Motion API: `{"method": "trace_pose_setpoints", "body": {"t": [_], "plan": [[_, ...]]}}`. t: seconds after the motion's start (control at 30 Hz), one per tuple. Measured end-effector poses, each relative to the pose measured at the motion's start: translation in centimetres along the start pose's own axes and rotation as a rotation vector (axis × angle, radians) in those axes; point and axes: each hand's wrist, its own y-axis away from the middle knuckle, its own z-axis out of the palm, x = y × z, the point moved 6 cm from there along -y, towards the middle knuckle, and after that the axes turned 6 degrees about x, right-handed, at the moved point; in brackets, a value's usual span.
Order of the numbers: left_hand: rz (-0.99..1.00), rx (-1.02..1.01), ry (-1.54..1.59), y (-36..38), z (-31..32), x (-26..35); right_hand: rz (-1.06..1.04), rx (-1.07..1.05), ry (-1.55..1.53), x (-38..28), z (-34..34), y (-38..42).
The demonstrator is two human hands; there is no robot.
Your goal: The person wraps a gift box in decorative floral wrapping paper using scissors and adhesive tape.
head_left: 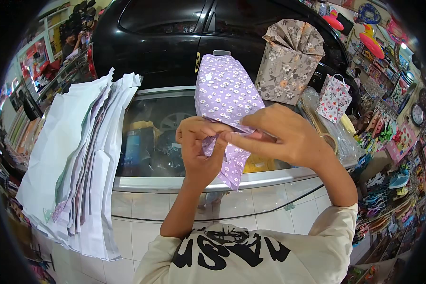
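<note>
A box-shaped package in purple floral wrapping paper (227,87) lies on the glass counter (151,104) in front of me. Its near end has loose paper, and a flap hangs down over the counter's front edge. My left hand (201,144) pinches the paper at this near end from the left. From the right, my right hand (279,135) reaches over the same end, its fingers bent on the paper and meeting the left fingertips. Whatever lies between the fingertips is hidden.
Stacked wrapping paper sheets (66,156) cover the left of the counter. At the right stand a brown floral wrapped package (288,71), a small floral gift bag (334,99) and a tape roll (329,141). A black car (161,52) is behind; shelves of goods line the right.
</note>
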Motion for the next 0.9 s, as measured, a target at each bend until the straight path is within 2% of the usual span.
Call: {"method": "trace_pose_setpoints", "body": {"t": [0.03, 0.13, 0.23, 0.33, 0.47, 0.53, 0.63, 0.77, 0.9], "plan": [[0.090, -0.075, -0.131, -0.1, 0.1, 0.2, -0.041, 0.006, 0.011, 0.0, 0.3, 0.2], [0.183, -0.097, -0.442, -0.3, 0.4, 1.6, -0.107, 0.033, 0.057, -0.4, 0.5, 0.4], [0.185, -0.088, -0.536, -0.5, 0.5, 2.3, -0.118, 0.057, 0.089, -0.8, 0.6, 0.1], [0.334, 0.014, -0.528, -0.4, 0.5, 2.7, -0.105, 0.035, 0.115, -0.9, 0.3, -0.1], [0.455, -0.058, -0.699, 0.3, 0.3, 2.9, -0.090, 0.040, 0.139, -0.9, 0.3, -0.2], [0.482, -0.059, -0.712, 0.3, 0.1, 2.4, -0.092, 0.058, 0.156, -0.9, 0.3, -0.1], [0.401, -0.052, -0.633, -0.1, -0.1, 1.9, -0.079, 0.077, 0.139, -0.8, 0.3, -0.1], [0.491, -0.044, -0.720, 0.1, 0.1, 1.8, -0.045, 0.111, 0.130, -0.7, 0.3, 0.0], [0.492, -0.033, -0.746, -0.1, 0.6, 2.8, 0.020, 0.071, 0.107, -0.7, 0.2, -0.2]]}}
